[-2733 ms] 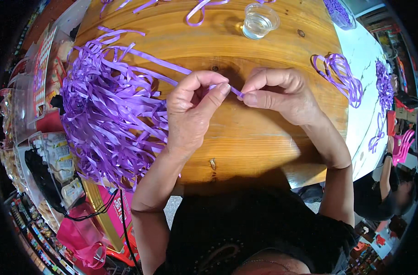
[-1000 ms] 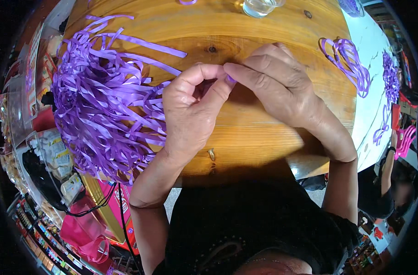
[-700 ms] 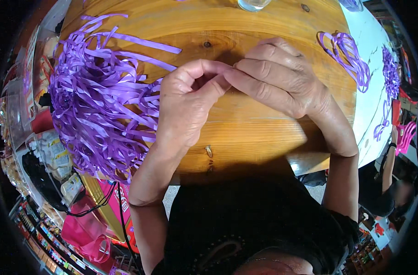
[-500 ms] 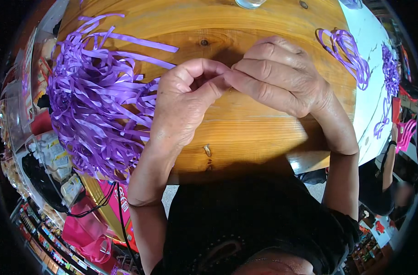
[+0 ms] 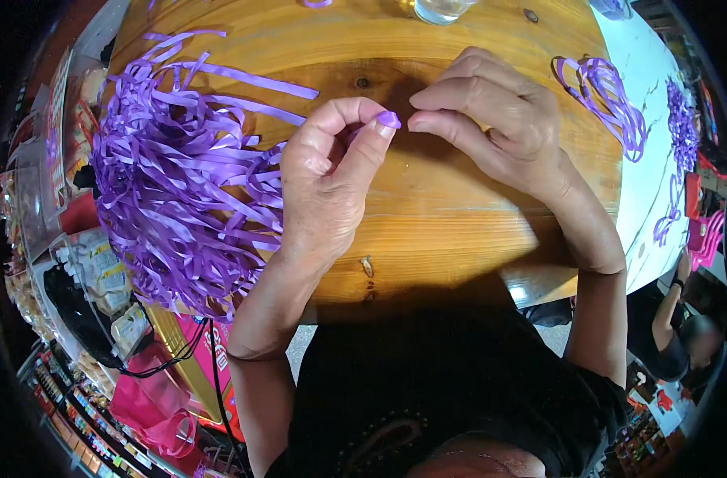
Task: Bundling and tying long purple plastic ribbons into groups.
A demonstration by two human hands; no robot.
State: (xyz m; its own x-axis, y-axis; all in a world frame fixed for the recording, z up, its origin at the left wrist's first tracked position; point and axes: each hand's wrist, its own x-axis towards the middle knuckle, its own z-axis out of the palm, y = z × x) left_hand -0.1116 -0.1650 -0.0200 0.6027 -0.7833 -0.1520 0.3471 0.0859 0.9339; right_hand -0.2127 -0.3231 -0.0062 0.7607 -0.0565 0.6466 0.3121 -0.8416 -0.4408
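Note:
Between the thumb and forefinger of my left hand point(image 5: 332, 167) a short end of purple ribbon point(image 5: 388, 119) is pinched, its tip poking out past the fingers. Just to the right, my right hand point(image 5: 495, 119) hovers over the table with thumb and fingers apart and nothing visible in them. A big heap of purple ribbons point(image 5: 180, 175) lies left of my left hand, some strands running up to it. Whether the pinched ribbon belongs to that heap is hidden by the hand.
The wooden table point(image 5: 451, 231) spans the middle. Looped purple ribbon point(image 5: 607, 103) rests at its right edge, beside a white marbled surface point(image 5: 654, 64) with more ribbon point(image 5: 682, 131). A glass point(image 5: 441, 8) stands at the far edge. Packages point(image 5: 92, 275) crowd the left. Another person point(image 5: 666, 334) is at right.
My right hand has drawn away from my left and its fingers have parted. The purple ribbon end now shows at my left fingertips, where the hands met before.

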